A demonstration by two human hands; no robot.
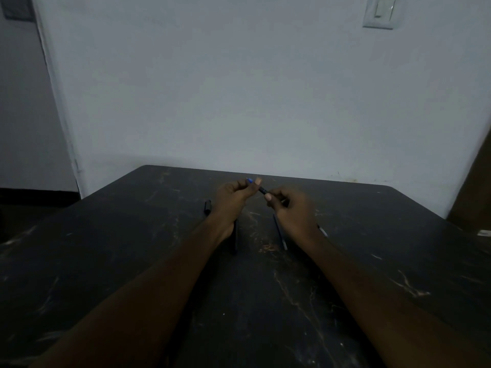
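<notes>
A thin dark pen point(261, 190) with a blue end is held above the far middle of the dark marbled table point(132, 235). My left hand point(233, 196) pinches its blue end between thumb and fingers. My right hand point(292, 208) grips the other end, fingers curled around it. Both hands meet over the table, slightly above its surface. How the pen's parts join is too dark to tell.
On the table lie a short dark cap point(207, 206) left of my left hand, a dark pen point(234, 239) under my left wrist, and two slim pens point(280, 232) point(322, 231) beside my right wrist. A wall with a light switch point(380, 11) stands behind.
</notes>
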